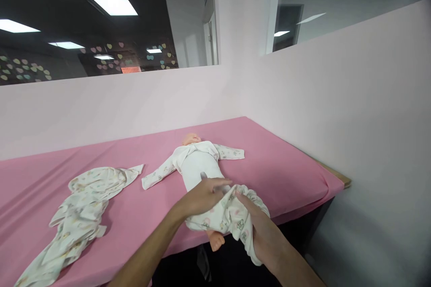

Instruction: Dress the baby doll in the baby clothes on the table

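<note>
A baby doll [201,164] lies on its back, its head away from me, in a white top with printed sleeves. Printed white baby pants [232,215] are bunched about its lower body, and one bare foot [216,241] shows beneath the cloth. My left hand [206,196] is closed at the upper edge of the pants, index finger stretched to the right. On the right side, my right hand [264,228] grips the gathered fabric, thumb on top. The doll's other foot is hidden.
Another printed baby garment [82,206] lies crumpled at the left on the pink-covered table [151,215]. The table's near edge runs just below the doll's foot. White walls [323,112] with windows stand behind and to the right.
</note>
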### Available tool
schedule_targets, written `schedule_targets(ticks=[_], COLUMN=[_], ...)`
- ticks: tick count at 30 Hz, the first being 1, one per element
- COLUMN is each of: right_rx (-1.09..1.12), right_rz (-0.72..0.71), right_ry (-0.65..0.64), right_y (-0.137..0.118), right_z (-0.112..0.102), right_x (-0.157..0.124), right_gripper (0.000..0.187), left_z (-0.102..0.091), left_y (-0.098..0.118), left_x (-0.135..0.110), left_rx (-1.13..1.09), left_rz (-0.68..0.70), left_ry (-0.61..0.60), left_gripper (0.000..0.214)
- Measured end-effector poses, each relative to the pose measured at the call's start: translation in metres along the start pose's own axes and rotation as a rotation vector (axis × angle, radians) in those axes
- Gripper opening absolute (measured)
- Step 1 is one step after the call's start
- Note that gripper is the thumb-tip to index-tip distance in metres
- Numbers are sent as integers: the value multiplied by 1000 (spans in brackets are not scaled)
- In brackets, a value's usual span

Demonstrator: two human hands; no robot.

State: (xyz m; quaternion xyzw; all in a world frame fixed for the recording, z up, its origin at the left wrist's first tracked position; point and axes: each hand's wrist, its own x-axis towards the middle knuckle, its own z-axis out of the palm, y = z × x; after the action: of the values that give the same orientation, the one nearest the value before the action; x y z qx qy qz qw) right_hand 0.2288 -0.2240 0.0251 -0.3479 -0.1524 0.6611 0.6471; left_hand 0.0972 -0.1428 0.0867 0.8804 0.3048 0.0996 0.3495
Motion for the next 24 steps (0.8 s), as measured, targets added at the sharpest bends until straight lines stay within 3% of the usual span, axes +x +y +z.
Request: schedule_targets(ticks=[3, 5, 8, 12, 16, 19, 22, 24], right_rx=[25, 35, 44, 29, -52, -52, 27, 71], right_rz=[106, 131, 148, 220, 222, 171, 103, 72], right_ry=[-39, -98, -171, -114, -44, -22, -64, -104], right_y=[-3, -5, -6, -5, -6, -5, -1, 1], right_z=[1, 3, 4, 2, 0, 2, 4, 5], right_x=[-4, -9, -14, -15, -16, -14, -11, -9], right_gripper=[39, 39, 40, 46, 42, 36, 32, 30], left_z=[29, 53, 85, 110, 119, 115, 103, 93], left_y=[16, 25, 29, 21, 14, 11, 11, 11], left_x=[-30, -41, -41, -26, -19, -19, -22, -22], left_rx=[5, 140, 309, 501, 700, 789, 714, 534], left_rz=[-161, -171, -201, -184, -148, -134, -79, -73], left_ry=[207, 192, 281, 422, 482, 433, 355, 358], left_gripper=[58, 70, 69, 66, 55, 49, 46, 37])
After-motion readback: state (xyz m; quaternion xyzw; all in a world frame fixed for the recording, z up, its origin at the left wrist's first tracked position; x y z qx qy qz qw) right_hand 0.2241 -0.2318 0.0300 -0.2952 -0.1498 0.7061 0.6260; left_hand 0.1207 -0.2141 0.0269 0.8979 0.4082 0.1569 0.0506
